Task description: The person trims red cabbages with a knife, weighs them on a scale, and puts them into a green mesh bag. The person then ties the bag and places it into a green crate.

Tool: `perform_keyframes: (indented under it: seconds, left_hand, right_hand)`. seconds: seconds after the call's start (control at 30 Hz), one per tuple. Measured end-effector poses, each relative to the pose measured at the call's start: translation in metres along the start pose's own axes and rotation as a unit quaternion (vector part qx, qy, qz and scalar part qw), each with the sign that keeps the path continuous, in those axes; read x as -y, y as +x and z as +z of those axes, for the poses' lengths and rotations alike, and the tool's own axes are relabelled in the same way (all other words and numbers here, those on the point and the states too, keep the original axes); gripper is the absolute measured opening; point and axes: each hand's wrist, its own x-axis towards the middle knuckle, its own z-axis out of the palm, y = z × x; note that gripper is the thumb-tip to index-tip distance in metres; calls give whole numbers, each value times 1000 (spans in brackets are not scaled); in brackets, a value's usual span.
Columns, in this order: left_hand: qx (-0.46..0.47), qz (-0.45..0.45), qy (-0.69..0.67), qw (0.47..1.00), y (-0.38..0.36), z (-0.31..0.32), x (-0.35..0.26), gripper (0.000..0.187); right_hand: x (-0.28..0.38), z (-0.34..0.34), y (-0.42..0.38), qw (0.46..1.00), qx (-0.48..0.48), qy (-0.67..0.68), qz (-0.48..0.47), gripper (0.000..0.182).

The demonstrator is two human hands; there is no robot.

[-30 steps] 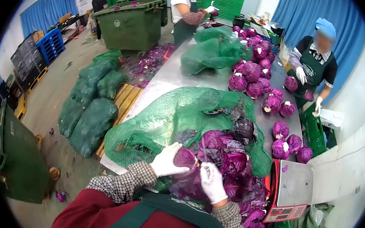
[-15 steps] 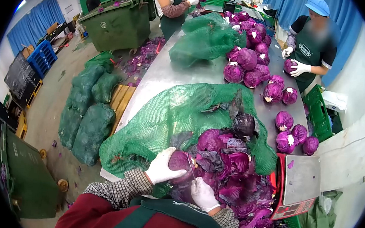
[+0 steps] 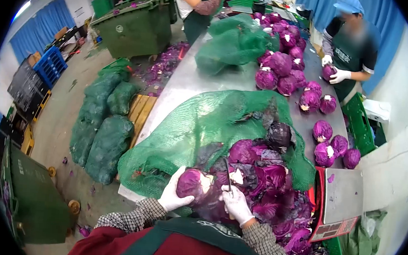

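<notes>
My left hand (image 3: pixel 174 194), in a white glove, holds a red cabbage (image 3: pixel 191 184) from its left side; the pale cut stem faces right. My right hand (image 3: pixel 237 204), also gloved, is closed round a knife (image 3: pixel 228 173) whose blade points up and away from me. A small gap separates the blade from the held cabbage. Loose purple leaves (image 3: pixel 271 181) are heaped right of the knife. Behind both hands a green mesh bag (image 3: pixel 190 121) lies spread on the metal table (image 3: pixel 176 84).
Trimmed cabbages (image 3: pixel 281 64) are piled at the table's far right. A scale (image 3: pixel 344 196) stands at the right edge. Two co-workers (image 3: pixel 351 48) (image 3: pixel 194 7) handle cabbages across the table. Full mesh sacks (image 3: pixel 111 144) and green bins (image 3: pixel 135 31) stand on the left.
The held cabbage has turned so its pale stem shows. My right hand and the knife have moved right, away from it. The whole view has shifted slightly.
</notes>
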Motion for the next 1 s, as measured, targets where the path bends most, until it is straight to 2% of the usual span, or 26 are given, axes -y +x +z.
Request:
perform_keyframes:
  seconds: [0.03,0.07,0.13,0.17,0.2,0.23,0.27,0.3,0.33,0.37,0.4,0.43,0.47,0.53,0.57,0.7,0.73,0.8,0.9,1.0]
  left_hand:
    - [4,-23,-9,1000,-3,-4,-4,111]
    - [12,-43,-19,999,-3,-5,-9,110]
    - [19,-16,43,999,-1,1,-21,111]
    - [13,18,48,999,2,5,-28,112]
    - [7,53,52,997,8,9,-35,114]
    - [13,55,13,998,15,14,-44,119]
    - [19,55,51,997,24,17,-43,124]
    - [41,33,95,994,32,18,-52,125]
    - [62,15,140,988,39,20,-59,126]
    - [95,29,177,979,44,21,-56,127]
    - [94,82,237,963,46,28,-54,125]
    - [85,94,268,955,50,33,-52,125]
    - [79,103,300,945,52,39,-53,124]
    - [71,100,344,931,56,49,-61,120]
    - [71,93,351,929,58,51,-62,120]
    - [58,93,371,922,62,58,-64,111]
    - [56,93,376,920,64,59,-65,110]
    - [46,97,383,918,69,61,-68,106]
    - [37,99,382,918,69,66,-66,106]
    - [46,105,400,909,64,65,-66,106]
  right_hand:
    - [-2,10,-8,999,-1,25,-36,34]
    - [5,21,-16,999,25,36,12,37]
    - [17,31,-25,998,44,-30,-22,45]
    - [18,29,-26,998,43,37,-33,44]
    - [14,24,-24,989,1,-65,-132,46]
    - [15,17,-19,977,-41,-113,-174,45]
    - [16,13,-23,963,-80,-161,-203,44]
    - [14,11,-16,844,-172,-312,-401,41]
    - [13,9,-23,907,-169,-239,-302,39]
    - [10,7,-22,896,-161,-239,-338,38]
    - [8,6,-22,884,-153,-237,-373,38]
    - [3,1,-28,920,-114,-214,-309,37]
    - [24,-2,-37,981,-56,-139,-122,36]
    - [8,-8,-26,936,-125,-237,-227,39]
    - [20,-10,-29,940,-90,-224,-240,49]
    - [20,-3,-15,896,-83,-307,-310,60]
    - [20,-1,-14,898,-91,-307,-301,56]
    - [14,0,-2,851,-99,-407,-318,52]
    - [34,-4,-3,920,-83,-320,-209,45]
    - [45,-25,12,953,-109,-253,-128,40]
